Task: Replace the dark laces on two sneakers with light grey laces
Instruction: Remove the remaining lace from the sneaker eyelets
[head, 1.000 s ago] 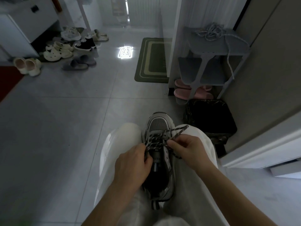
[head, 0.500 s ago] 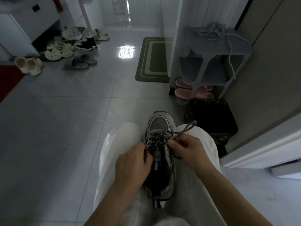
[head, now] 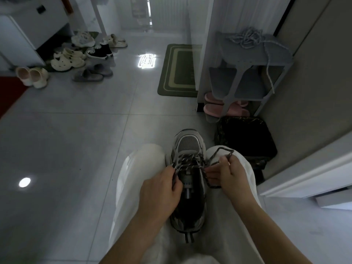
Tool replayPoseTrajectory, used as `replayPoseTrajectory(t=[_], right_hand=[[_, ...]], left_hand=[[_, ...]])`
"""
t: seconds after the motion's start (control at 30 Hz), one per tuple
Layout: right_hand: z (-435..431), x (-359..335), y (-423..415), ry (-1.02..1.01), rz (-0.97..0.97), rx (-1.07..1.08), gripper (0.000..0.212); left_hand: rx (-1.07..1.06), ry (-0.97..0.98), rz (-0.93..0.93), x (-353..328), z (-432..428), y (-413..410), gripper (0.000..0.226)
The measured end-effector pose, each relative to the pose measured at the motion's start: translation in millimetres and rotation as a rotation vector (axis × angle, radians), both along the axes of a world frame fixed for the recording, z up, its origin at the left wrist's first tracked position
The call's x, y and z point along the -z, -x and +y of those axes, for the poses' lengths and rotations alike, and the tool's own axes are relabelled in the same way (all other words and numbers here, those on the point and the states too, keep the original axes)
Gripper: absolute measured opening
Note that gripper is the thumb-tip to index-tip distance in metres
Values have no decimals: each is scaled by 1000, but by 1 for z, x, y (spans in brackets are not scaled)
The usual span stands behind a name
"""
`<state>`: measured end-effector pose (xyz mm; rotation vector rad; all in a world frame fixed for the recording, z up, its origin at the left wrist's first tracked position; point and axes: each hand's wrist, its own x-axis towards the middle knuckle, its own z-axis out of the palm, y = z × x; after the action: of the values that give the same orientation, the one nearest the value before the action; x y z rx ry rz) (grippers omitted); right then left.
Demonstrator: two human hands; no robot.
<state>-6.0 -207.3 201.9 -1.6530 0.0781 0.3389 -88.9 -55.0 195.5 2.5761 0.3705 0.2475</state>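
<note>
Fingers of my right hand pinch a loose loop of the dark lace just right of the sneaker, which lies toe-away between my knees, while my left hand grips the opposite strand

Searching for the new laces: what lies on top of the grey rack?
A tangle of light grey laces lies on the grey rack, one end hanging over its edge. The surface beneath the tangle is hidden.

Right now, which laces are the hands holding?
The dark laces, threaded in the sneaker; the light grey laces lie piled on the rack.
</note>
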Motion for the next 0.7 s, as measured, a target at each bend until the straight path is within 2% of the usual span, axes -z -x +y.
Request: replayPoseTrajectory(t=[0.13,0.3,0.4,0.5,0.53,0.6,0.7], right_hand=[[-3,3,1,301,-230,-189,6],[5,5,5,373,-373,-126,10],[7,6,8,321,-328,-94,11],[6,-2,0,-57,-133,76,12],[3,-4,-4,-105,-111,116,12],[-1,-4,-10,-46,-99,103,14],[-11,1,-12,198,-117,-32,25]], left_hand=[[14,-1,-4,-1,1,1,13],[37,-27,-45,0,6,3,16],[42,-13,-70,4,10,7,15],[62,-10,-66,8,8,9,12],[66,-20,-66,9,7,9,12],[56,-19,-73,9,4,9,14],[30,14,-82,5,4,8,17]])
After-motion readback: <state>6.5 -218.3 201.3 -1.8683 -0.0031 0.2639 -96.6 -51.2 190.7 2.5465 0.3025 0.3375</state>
